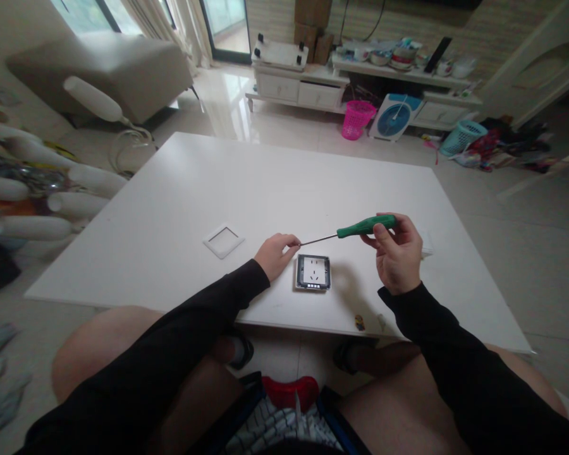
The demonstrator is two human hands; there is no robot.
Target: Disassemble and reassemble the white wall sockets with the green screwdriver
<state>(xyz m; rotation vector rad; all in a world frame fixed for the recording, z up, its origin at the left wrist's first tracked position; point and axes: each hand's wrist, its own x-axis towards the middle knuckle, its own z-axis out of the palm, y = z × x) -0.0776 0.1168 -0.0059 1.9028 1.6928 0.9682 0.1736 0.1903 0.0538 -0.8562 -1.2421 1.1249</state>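
My right hand (399, 256) is closed around the green handle of a screwdriver (367, 225), held nearly level above the table with its shaft pointing left. The fingertips of my left hand (277, 254) are pinched together at the screwdriver's tip; whatever small thing they hold there is too small to make out. Just below the tip, a wall socket (313, 272) with a white face and dark surround lies face up on the table. Left of my left hand lies a square white cover frame (224, 241). A white piece (427, 243) shows partly behind my right hand.
The white table (284, 183) reaches from my knees outward. Near its front edge lie a small yellow-and-dark item (359, 322) and a pale small piece (382, 322). Beyond stand a pink basket (358, 120), a blue-and-white fan (394, 117) and a low cabinet (277, 87).
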